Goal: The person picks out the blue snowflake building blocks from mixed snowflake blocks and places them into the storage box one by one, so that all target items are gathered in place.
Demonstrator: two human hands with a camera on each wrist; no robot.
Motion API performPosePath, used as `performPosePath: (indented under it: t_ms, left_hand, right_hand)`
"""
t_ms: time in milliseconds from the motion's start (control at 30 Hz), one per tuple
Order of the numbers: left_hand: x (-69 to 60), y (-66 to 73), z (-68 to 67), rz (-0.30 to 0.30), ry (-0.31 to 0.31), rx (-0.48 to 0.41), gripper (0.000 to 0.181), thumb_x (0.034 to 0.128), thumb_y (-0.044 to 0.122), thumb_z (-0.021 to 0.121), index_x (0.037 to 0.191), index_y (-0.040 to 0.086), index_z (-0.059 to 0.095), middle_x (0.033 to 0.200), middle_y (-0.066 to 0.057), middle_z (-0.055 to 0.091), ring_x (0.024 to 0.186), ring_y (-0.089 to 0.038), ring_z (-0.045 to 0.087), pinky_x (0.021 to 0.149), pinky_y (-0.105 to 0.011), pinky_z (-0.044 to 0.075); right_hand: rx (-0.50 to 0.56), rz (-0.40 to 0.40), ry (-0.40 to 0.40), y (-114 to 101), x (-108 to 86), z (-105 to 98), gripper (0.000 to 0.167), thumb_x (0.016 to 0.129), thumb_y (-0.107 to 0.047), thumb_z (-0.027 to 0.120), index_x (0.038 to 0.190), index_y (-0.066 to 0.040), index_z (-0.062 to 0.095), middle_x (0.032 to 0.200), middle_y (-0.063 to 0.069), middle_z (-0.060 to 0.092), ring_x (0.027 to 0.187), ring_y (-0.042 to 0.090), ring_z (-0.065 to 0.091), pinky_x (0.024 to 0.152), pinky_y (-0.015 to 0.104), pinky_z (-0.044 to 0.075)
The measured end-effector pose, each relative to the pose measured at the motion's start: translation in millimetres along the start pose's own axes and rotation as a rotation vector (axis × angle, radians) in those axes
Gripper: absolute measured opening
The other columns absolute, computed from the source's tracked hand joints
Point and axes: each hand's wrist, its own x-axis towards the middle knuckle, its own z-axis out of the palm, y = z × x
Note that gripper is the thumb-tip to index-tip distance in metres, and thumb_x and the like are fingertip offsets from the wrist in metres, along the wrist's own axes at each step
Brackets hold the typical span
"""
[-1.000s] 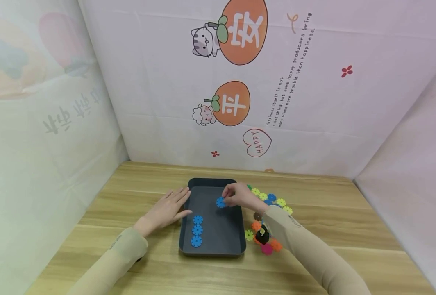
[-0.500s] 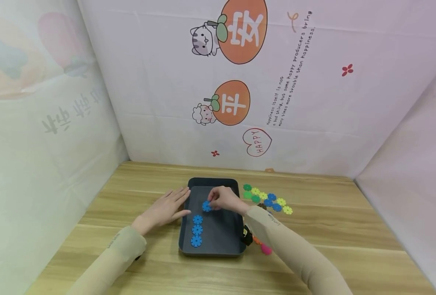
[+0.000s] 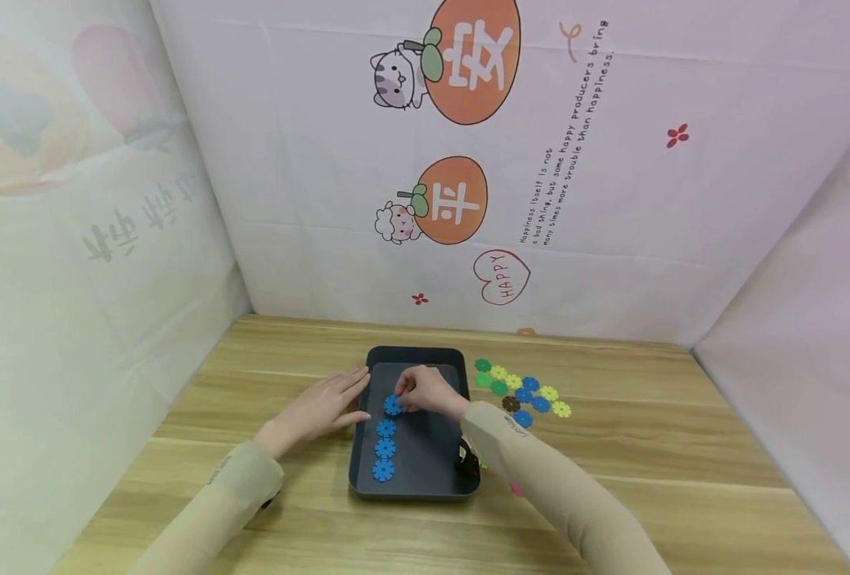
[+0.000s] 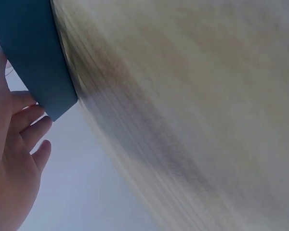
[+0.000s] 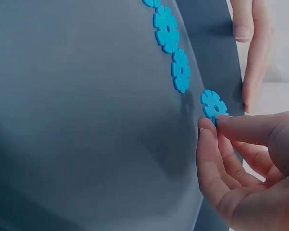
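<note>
Blue disc (image 3: 392, 405) is the piece to watch, pinched in the right hand (image 3: 428, 390). Biggest thing first: the wooden counter (image 3: 310, 511) under both hands looks like a solid base, so no worries there. The dark tray (image 3: 432, 455) sits right below that pinching hand, and the left hand (image 3: 324, 407) has its fingers out straight against the side, not gripping. I'd use it as a light brace, no squeezing needed. On the body side of the right hand, three blue discs (image 3: 382, 452) run in a line, with a gap before the held one. Thumb-and-finger on the edge seems the way to go: line it up with those three, lower it flat, let go softly so the rim doesn't bump its neighbour. Can't tell if it's touching the tray floor.
</note>
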Motion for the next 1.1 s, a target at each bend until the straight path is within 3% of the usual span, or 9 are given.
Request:
performPosePath:
  t_ms: [200, 433, 1100]
  left_hand:
    - [-1.6, -0.7, 1.9, -0.007, -0.001, 0.007, 0.071, 0.0995, 0.049, 0.053, 0.15, 0.0, 0.041, 0.157, -0.019, 0.039, 0.143, -0.032, 0.044, 0.117, -0.052, 0.038]
    - [-2.1, -0.7, 4.5, -0.036, -0.021, -0.006, 0.072, 0.1001, 0.05, 0.05, 0.152, 0.003, 0.037, 0.16, -0.016, 0.035, 0.147, -0.029, 0.039, 0.12, -0.05, 0.034]
    - [-2.4, 0.9, 3.2, -0.038, -0.014, -0.004, 0.071, 0.1003, 0.049, 0.051, 0.151, 0.002, 0.039, 0.159, -0.016, 0.037, 0.146, -0.029, 0.04, 0.12, -0.052, 0.034]
  right_hand:
    - [-0.002, 0.013, -0.003, -0.6, 3.1, 5.1, 0.006, 0.089, 0.0, 0.069, 0.094, 0.004, 0.069, 0.085, 0.016, 0.071, 0.075, 0.029, 0.073, 0.071, 0.037, 0.063]
    - [-0.002, 0.031, 0.001, -1.2, 6.6, 8.1, 0.006, 0.089, 0.0, 0.069, 0.093, 0.004, 0.07, 0.085, 0.016, 0.072, 0.072, 0.025, 0.073, 0.069, 0.035, 0.063]
    - [-0.041, 0.068, 0.018, -0.2, 9.3, 14.9, 0.004, 0.086, -0.003, 0.073, 0.088, 0.001, 0.072, 0.08, 0.012, 0.072, 0.066, 0.018, 0.071, 0.064, 0.028, 0.062]
